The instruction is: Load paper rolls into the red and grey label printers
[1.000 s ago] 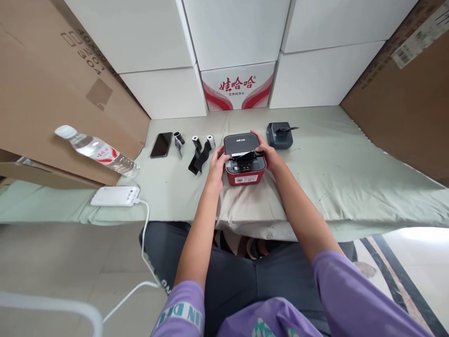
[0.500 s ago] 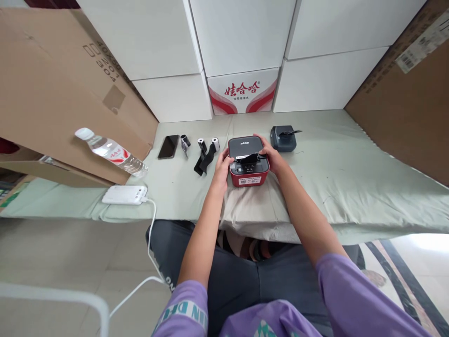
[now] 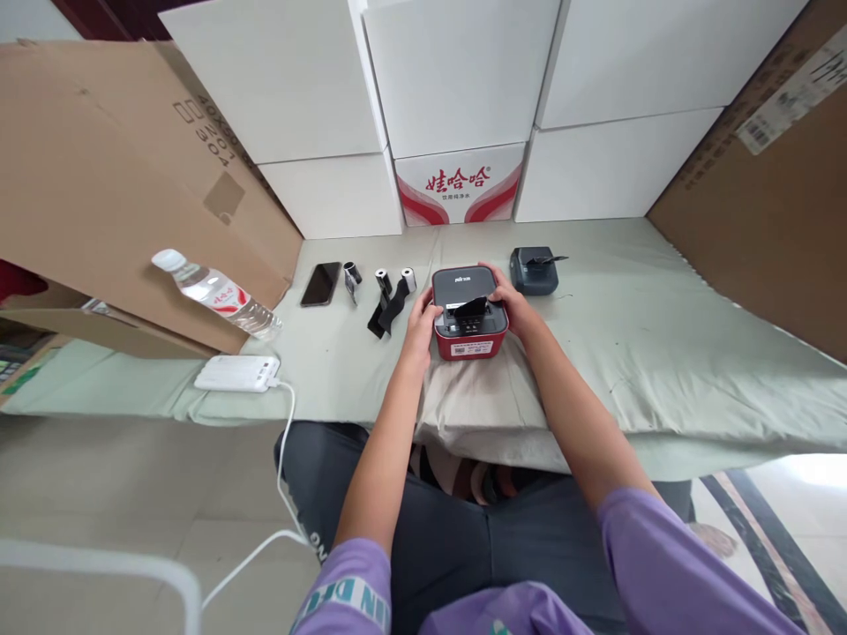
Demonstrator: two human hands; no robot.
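Note:
A small red printer with a black top [image 3: 468, 310] stands on a beige cloth [image 3: 473, 401] at the near middle of the green-covered table [image 3: 662, 335]. My left hand [image 3: 421, 319] grips its left side and my right hand [image 3: 513, 304] grips its right side and back. A black strip curls out of the slot on the printer's top. Left of the printer lie three small paper rolls [image 3: 380, 282] and a black strip [image 3: 387, 309].
A dark grey printer [image 3: 533, 268] sits behind to the right. A black phone [image 3: 321, 283], a tilted water bottle [image 3: 215, 294] and a white power bank [image 3: 236, 373] with a cable lie to the left. Cardboard boxes and white cartons wall the table.
Both hands stay on the red printer. The view has shifted a little, so everything sits slightly lower and further right in the picture.

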